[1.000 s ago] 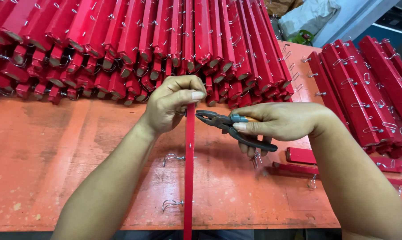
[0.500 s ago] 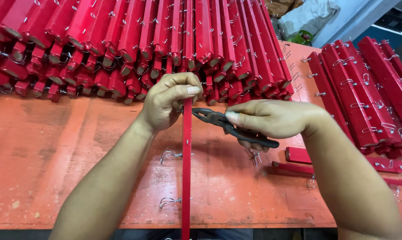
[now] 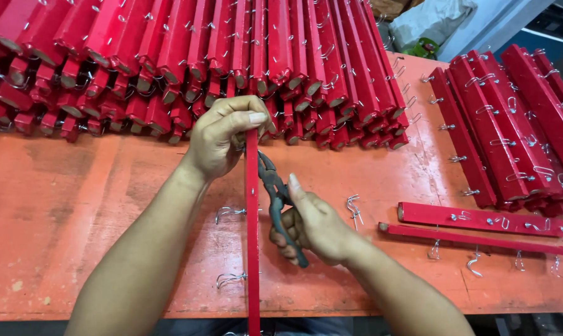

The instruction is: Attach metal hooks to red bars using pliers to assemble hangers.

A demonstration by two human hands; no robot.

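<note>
Mid-frame: left hand (image 3: 222,140) fingers wrapped tight round the top of a red strip (image 3: 251,249) standing on edge. Right hand (image 3: 312,227) closed on dark pliers (image 3: 275,193), nose at the strip, apparently working a wire hook (image 3: 230,213); next needs a steady squeeze. No containers in view; red strips stacked (image 3: 169,56) along top.

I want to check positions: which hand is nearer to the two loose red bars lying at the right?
Right. The right hand, holding pliers, is beside the loose red bars; the left hand is farther away.

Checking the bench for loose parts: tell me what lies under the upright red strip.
Under the red strip shows the orange table, with wire hooks sticking out left. Anything directly beneath is covered.
</note>
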